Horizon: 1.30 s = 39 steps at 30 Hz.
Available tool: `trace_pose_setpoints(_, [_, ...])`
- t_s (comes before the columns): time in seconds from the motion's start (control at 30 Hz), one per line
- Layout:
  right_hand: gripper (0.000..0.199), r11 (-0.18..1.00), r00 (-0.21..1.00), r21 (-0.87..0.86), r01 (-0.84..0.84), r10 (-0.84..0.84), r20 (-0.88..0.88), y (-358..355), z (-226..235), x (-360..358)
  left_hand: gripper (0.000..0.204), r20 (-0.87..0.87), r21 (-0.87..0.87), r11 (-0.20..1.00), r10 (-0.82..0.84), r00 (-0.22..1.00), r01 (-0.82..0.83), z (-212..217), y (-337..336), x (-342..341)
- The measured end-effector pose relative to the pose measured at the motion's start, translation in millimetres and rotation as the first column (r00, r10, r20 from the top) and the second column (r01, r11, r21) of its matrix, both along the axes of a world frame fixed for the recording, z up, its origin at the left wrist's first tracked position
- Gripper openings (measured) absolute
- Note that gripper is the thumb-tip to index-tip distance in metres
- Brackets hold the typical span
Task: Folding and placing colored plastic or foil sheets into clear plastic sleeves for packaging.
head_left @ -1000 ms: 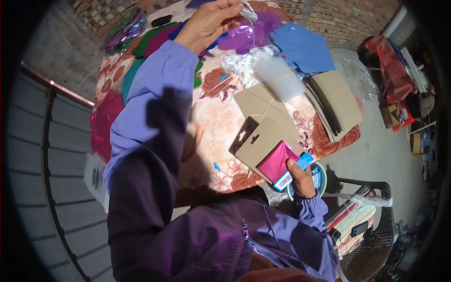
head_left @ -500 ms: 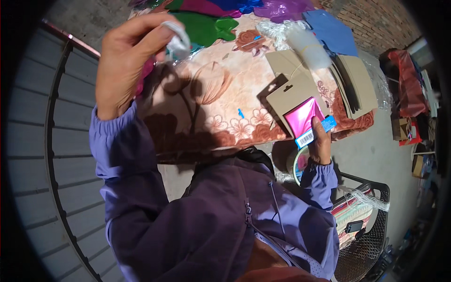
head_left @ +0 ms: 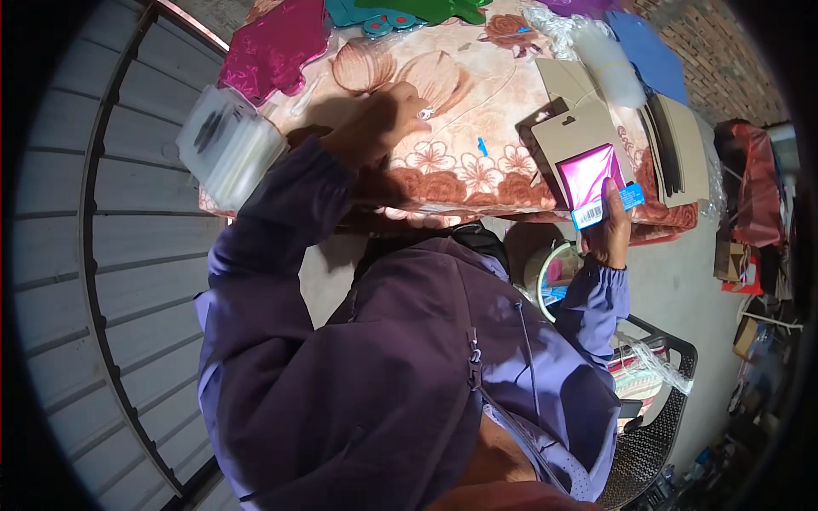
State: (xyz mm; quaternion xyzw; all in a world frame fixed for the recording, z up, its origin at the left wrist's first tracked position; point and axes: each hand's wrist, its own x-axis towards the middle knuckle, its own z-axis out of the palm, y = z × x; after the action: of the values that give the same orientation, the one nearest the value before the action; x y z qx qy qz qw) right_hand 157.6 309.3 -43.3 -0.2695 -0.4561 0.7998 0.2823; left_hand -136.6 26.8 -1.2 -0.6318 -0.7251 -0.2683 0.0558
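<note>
My right hand (head_left: 615, 228) grips a folded shiny pink packet (head_left: 590, 175) at the table's near right edge, with its thumb pressed over a blue label strip (head_left: 629, 197). Behind the packet is a brown card (head_left: 586, 128) with a hang hole; whether my fingers hold it too is hidden. Over the left middle of the table, my left hand (head_left: 379, 123) is closed, largely in shadow. A small white thing (head_left: 424, 113) shows at its fingertips, too little of it to name. A small blue piece (head_left: 482, 146) lies on the cloth to its right.
Clear plastic sleeves (head_left: 230, 149) sit at the table's left edge, near a magenta foil sheet (head_left: 277, 47). Brown cards (head_left: 677, 149) and a clear plastic roll (head_left: 609, 64) lie at right. A pale bucket (head_left: 542, 281) stands below, beside a black chair (head_left: 673, 426).
My left hand has come down and to the right from a raised position, with the white thing at its fingertips. The view has shifted, bringing the plastic sleeves into sight; my right hand keeps its grip.
</note>
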Motion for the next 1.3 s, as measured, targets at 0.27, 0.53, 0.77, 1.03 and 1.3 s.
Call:
trace_pose_setpoints(0.27, [0.015,0.998,0.998,0.026,0.055,-0.055,0.016,-8.4,8.6,-5.1,0.03,0.084,-0.115,0.988,-0.089,0.993,0.098,-2.3,-9.7,-16.5])
trace_pose_setpoints(0.53, [0.019,0.998,1.0,0.061,0.011,-0.01,-0.019,-8.0,9.0,-2.3,0.026,0.099,-0.126,0.949,-0.279,0.955,0.29,2.2,10.9,-9.4])
trace_pose_setpoints(0.77, [0.023,0.998,0.998,0.014,0.059,-0.059,-0.001,-6.6,5.1,-4.0,0.024,0.127,-0.204,0.9,-0.365,0.922,0.385,3.2,50.0,-21.1])
trace_pose_setpoints(1.03, [0.025,0.998,0.999,0.05,-0.035,0.036,-0.013,-2.2,3.5,1.9,0.018,0.073,-0.061,0.945,-0.316,0.946,0.32,-2.7,44.4,-15.3])
trace_pose_setpoints(1.3, [0.03,0.999,1.0,0.035,0.002,-0.002,-0.005,-3.9,2.4,1.3,0.025,0.298,-0.363,0.891,-0.166,0.94,0.272,12.0,52.7,-15.3])
